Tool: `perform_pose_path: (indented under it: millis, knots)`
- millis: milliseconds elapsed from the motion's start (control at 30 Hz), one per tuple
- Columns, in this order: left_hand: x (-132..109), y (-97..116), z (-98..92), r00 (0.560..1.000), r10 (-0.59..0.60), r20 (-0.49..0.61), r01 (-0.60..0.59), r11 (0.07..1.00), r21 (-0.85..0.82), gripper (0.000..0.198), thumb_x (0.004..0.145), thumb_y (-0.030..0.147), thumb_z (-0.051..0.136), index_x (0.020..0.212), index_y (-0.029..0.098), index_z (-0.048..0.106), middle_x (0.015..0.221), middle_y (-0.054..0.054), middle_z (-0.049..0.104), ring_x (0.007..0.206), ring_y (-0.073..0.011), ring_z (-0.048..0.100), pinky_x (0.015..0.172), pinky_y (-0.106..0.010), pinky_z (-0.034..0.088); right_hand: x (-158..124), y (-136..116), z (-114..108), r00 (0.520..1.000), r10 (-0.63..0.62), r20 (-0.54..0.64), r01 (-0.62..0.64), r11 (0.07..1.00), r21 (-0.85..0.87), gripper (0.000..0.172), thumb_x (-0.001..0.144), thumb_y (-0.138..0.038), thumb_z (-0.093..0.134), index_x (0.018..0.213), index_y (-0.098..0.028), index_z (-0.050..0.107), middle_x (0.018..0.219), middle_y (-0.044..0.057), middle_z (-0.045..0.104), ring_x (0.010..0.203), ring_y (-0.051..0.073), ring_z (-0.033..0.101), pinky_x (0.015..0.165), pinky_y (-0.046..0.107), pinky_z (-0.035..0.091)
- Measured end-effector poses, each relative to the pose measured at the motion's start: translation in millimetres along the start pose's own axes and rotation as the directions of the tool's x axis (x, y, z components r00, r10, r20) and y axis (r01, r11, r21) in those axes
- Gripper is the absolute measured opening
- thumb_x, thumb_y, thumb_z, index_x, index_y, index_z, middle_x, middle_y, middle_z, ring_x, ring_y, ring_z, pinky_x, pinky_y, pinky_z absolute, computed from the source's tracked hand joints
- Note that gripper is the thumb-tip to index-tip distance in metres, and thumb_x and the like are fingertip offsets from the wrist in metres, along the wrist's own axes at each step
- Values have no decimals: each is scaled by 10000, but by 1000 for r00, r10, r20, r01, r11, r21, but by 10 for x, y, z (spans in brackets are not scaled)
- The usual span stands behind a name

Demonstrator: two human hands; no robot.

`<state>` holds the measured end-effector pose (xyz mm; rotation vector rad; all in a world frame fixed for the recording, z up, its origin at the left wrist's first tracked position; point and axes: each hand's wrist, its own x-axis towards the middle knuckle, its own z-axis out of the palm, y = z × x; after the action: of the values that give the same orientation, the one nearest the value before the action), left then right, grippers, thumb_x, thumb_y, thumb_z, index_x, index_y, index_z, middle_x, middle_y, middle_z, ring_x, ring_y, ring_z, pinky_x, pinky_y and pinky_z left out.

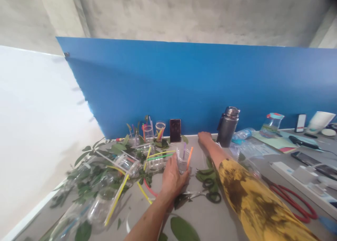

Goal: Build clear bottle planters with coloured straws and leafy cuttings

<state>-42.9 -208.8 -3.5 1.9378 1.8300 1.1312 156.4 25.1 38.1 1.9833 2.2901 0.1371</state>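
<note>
My left hand (pixel 172 176) is closed round the side of a clear plastic cup (pixel 182 165) that stands on the grey table. A purple straw (pixel 184 150) and an orange straw (pixel 190 158) poke up from the cup. Farther off, at the table's back edge, my right hand (pixel 204 138) is closed; its fingertips and anything in them are hidden. Black-handled scissors (pixel 196 194) lie between my forearms, beside some green leaves (pixel 206 176). Yellow and green straws (pixel 160 155) lie by a clear bottle (pixel 156 163) to the left of my left hand.
Leafy twigs (pixel 86 181), cut bottles and straws crowd the left side. At the back a phone (pixel 175 130) leans against the blue panel (pixel 171 83), and a dark flask (pixel 228 127) stands upright. To the right lie a power strip (pixel 286 174) and a red cord (pixel 297 202).
</note>
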Motion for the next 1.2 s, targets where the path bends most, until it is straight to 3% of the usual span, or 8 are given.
perform_pose_path:
  millis: [233,433,567,700,833,967,1100,1200]
  knots:
    - [-6,51,-23,1000,-18,16,18,1000,10,775,831,390,662,1504,103,409,1385,-219,594,1352,-361,535,1162,-481,404,-30,-4,47,1000,2,4,-2,998,-55,305,999,-355,679,1210,-135,686,1264,115,693,1158,261,674,1008,493,557]
    - [-5,40,-18,1000,-23,14,23,1000,-1,775,815,378,669,1504,124,421,1399,-211,592,1347,-358,537,1163,-479,403,2,6,44,1000,19,-3,-19,1000,18,284,1000,-350,680,1181,-133,699,1240,109,710,1149,255,685,1014,494,555]
    - [-13,16,2,1000,-14,-7,14,1000,-12,775,816,364,668,1509,119,420,1415,-213,580,1365,-355,524,1169,-481,399,-29,-12,47,998,37,-54,-27,985,172,221,977,-298,704,1101,-116,719,1178,119,737,1138,266,695,1026,507,542]
    - [-22,6,3,999,15,-32,-15,1000,-3,749,832,353,654,1510,128,425,1405,-216,584,1346,-362,539,1143,-501,430,-83,-48,-20,970,133,-203,-21,880,475,86,911,-93,661,941,-62,735,1084,250,756,1143,346,704,1027,503,503]
    - [-29,-10,4,998,52,-43,-51,999,13,715,864,369,631,1505,119,435,1381,-233,599,1309,-376,565,1109,-521,469,-52,-90,-315,894,315,-319,73,599,797,182,954,-147,533,997,-117,707,993,193,773,1012,273,740,892,379,544]
    - [-49,-60,53,991,97,-94,-96,995,23,710,888,400,615,1507,103,433,1369,-253,606,1289,-392,586,1093,-551,485,-100,-131,-700,860,418,-293,244,167,955,169,954,-289,528,921,-174,647,825,73,742,668,156,674,560,242,503]
    - [-98,-74,17,968,141,-208,-133,990,54,619,935,409,566,1471,113,475,1354,-261,625,1280,-408,596,1058,-605,491,-408,-219,-920,900,327,-289,360,-182,915,165,841,-341,698,854,-194,623,801,42,715,580,102,579,458,189,439]
    - [-87,12,-169,942,119,-315,-121,993,10,441,982,408,490,1323,159,615,1216,-209,695,1188,-361,646,1024,-551,516,-743,-329,-993,938,152,-312,346,-476,809,199,762,-322,771,839,-197,638,794,21,699,554,76,527,423,161,392]
